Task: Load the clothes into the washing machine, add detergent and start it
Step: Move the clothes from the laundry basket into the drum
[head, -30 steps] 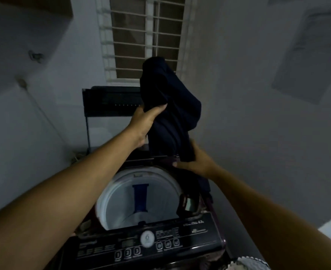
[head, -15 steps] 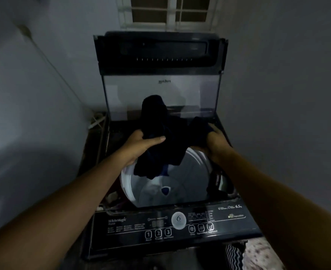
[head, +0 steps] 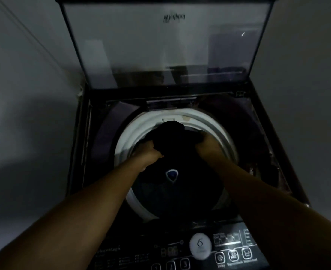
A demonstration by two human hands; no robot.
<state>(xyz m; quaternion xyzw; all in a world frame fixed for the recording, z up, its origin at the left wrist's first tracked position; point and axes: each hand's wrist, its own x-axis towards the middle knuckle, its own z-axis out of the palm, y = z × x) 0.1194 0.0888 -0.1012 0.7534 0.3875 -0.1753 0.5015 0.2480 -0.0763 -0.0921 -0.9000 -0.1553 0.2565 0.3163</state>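
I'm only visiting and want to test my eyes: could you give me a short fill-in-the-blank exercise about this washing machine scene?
1. The glass lid stands ____.
2. The left grip and right grip hold a dark garment inside the white-rimmed ____.
3. The round white dial on the control panel shows the number ____.
Missing words: open; drum; 6.

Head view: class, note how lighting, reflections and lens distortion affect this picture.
Head view: dim light, so the dark garment merges with the black interior of the drum; the raised glass lid shows faint reflections; the wide lens splays the sides of the washing machine; control panel labels at the bottom are soft.
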